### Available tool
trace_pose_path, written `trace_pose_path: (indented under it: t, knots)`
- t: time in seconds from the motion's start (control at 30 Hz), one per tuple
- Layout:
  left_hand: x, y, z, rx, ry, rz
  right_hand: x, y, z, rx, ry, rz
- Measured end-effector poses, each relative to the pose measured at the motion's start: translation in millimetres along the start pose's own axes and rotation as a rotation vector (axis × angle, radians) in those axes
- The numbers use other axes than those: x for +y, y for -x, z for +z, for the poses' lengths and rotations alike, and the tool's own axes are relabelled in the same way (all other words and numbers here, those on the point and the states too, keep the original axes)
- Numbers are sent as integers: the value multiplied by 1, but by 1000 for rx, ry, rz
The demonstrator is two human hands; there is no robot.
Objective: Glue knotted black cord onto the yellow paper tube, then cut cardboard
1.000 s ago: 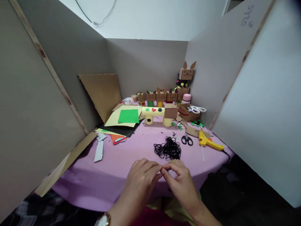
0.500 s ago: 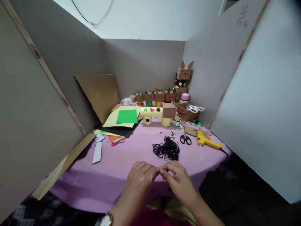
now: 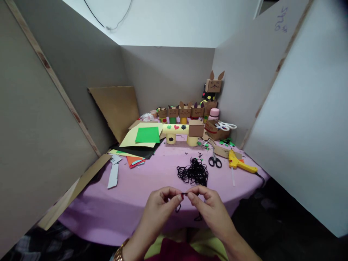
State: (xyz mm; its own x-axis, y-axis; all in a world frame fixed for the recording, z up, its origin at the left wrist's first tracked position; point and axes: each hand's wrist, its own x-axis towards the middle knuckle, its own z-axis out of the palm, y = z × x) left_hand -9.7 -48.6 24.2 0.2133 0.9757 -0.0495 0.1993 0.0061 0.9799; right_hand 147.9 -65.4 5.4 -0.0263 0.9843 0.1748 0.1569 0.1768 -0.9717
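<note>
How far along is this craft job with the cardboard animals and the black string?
Done: a row of small figures with drawn faces stands at the back. In hand: the left hand and right hand pinch a black string piece between them, just before the string pile. Probably left: the yellow tube figure has a blank box head, without ears or face, and the glue gun lies untouched.

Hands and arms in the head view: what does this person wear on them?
Both the left hand and the right hand are bare: no gloves or visible rings. No sleeves show on the forearms. A gold band circles the left wrist.
</note>
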Motion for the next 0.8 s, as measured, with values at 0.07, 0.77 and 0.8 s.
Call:
trace_pose_path:
  t: [0.07, 0.77, 0.8]
  knots:
    - [-1, 0, 1, -24, 129, -66, 0, 0, 1, -3, -18, 10]
    - [-6, 6, 6, -247, 611, -378, 0, -4, 4, 30, -69, -32]
    - [-6, 6, 5, -256, 619, -375, 0, -4, 4, 31, -68, -27]
